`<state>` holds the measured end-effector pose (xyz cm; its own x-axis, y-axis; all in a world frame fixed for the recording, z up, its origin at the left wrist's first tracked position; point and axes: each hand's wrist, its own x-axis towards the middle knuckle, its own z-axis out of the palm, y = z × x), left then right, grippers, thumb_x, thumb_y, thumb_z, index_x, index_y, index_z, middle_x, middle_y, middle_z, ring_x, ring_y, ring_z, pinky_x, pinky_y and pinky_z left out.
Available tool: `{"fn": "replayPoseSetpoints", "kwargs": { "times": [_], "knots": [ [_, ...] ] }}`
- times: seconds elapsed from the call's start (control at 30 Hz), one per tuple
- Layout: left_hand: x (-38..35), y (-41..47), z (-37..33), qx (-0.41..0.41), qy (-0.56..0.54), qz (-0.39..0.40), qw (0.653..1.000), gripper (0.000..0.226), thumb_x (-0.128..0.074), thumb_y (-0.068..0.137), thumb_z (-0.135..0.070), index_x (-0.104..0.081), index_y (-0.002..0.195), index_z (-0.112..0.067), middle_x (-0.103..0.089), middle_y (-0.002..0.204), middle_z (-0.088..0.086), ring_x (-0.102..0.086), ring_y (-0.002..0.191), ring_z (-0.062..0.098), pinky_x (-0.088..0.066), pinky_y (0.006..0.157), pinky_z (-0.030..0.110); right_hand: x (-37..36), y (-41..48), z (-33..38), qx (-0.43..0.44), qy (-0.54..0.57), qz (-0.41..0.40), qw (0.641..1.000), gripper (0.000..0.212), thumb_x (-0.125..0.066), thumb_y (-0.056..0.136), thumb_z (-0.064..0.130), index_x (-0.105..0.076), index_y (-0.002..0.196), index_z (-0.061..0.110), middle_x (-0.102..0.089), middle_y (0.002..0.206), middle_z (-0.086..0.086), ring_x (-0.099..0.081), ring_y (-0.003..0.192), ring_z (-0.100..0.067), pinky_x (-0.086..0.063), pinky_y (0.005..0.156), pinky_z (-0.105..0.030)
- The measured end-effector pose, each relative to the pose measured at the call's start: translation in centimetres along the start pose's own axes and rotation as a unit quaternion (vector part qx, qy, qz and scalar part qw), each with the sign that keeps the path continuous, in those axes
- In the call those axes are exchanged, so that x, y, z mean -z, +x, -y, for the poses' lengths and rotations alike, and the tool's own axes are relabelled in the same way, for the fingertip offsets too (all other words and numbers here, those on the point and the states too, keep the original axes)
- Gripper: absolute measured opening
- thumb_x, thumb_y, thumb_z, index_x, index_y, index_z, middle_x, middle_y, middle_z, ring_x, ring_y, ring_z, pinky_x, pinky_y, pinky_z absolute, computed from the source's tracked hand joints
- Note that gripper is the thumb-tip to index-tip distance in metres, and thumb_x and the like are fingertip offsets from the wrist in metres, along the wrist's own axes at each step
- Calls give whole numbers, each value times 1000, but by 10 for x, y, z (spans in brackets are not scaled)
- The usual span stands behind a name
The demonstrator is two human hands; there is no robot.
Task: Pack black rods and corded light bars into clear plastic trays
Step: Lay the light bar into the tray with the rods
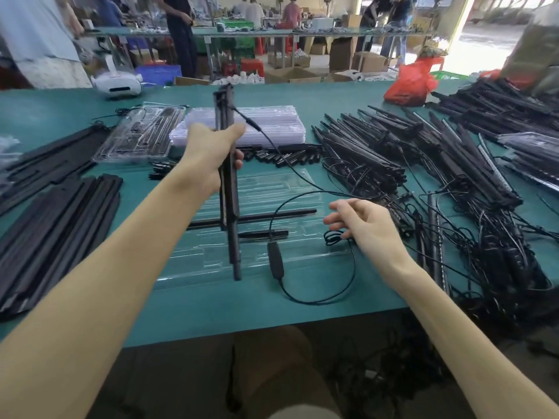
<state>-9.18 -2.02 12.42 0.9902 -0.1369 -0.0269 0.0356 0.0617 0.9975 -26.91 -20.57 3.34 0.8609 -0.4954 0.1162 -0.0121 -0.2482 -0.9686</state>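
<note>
Far left on the green table [90,303]: flat black strips [54,225] laid in a fan. Behind them a packed clear tray [139,137] w/ parts inside, and a white device [118,83] at the far edge. L hand [208,155] is raised over the table centre, fingers and thumb wrapped round a bundle of light bars [230,189] held near upright, lower end hanging over the open tray [193,261]. A cord [302,176] runs from the bundle's top twd the right. Behind the hand: a stack of empty trays [242,125], and a row of small black caps [284,155] in front of it. The open tray lies flat near the front edge w/ a long black rod [272,214] and a shorter rod [263,234] lying crosswise in it. An inline controller [276,261] rests on the tray's right part. R hand [363,228] is low just beside the tray's right edge, fingers half curled over a small cord coil [334,237]; can't tell if it grips it. Right: a big pile of corded light bars [393,158], cables tangled. Red bag [408,83] behind.
</note>
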Motion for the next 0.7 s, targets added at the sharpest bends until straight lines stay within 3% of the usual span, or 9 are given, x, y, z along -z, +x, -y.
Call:
{"fn": "replayPoseSetpoints", "kwargs": {
  "times": [0.13,0.23,0.3,0.4,0.5,0.6,0.7],
  "knots": [
    [7,3,6,51,-98,-30,993,6,-49,101,-7,-52,103,-2,-52,74,10,-57,49,17,-49,46,24,-3,-3,4,4,-2,14,1000,36,-54,101,40,-54,130,19,-76,98,14,-70,90,0,-50,78,-25],
    [11,2,0,69,-209,-43,975,17,-29,100,3,-44,107,0,-53,77,14,-56,58,22,-53,50,27,-12,-9,13,23,-21,60,998,30,-55,101,40,-60,124,21,-75,100,11,-68,89,0,-48,76,-24],
    [12,-2,-2,79,-253,-45,963,26,-24,101,3,-42,120,5,-58,91,18,-60,69,26,-58,55,30,-24,-16,16,54,-94,110,988,40,-62,96,42,-57,130,21,-71,105,11,-65,96,-2,-48,83,-25],
    [14,-2,-1,92,-289,-53,952,41,-21,103,4,-35,141,6,-59,127,24,-63,86,31,-60,66,35,-48,-29,15,83,-265,208,938,82,-66,89,55,-32,154,20,-58,127,10,-44,121,-13,-39,102,-34],
    [16,-3,0,95,-321,-56,941,43,-21,103,6,-32,145,1,-53,138,26,-66,88,32,-60,74,43,-72,-44,6,137,-409,215,876,104,-63,86,64,-9,160,15,-41,141,0,-28,129,-24,-27,110,-41],
    [21,-4,1,87,-365,-53,925,41,-26,103,9,-34,142,4,-46,139,27,-66,85,36,-62,67,48,-84,-53,0,195,-432,148,868,89,-62,93,48,-13,159,15,-37,136,-2,-28,124,-22,-26,109,-35],
    [29,-6,3,79,-382,-50,920,40,-30,102,11,-33,142,5,-44,140,29,-67,95,43,-61,60,50,-81,-52,3,196,-360,140,901,56,-58,97,23,-41,149,13,-51,127,-3,-38,119,-20,-33,106,-29]
  ]
}}
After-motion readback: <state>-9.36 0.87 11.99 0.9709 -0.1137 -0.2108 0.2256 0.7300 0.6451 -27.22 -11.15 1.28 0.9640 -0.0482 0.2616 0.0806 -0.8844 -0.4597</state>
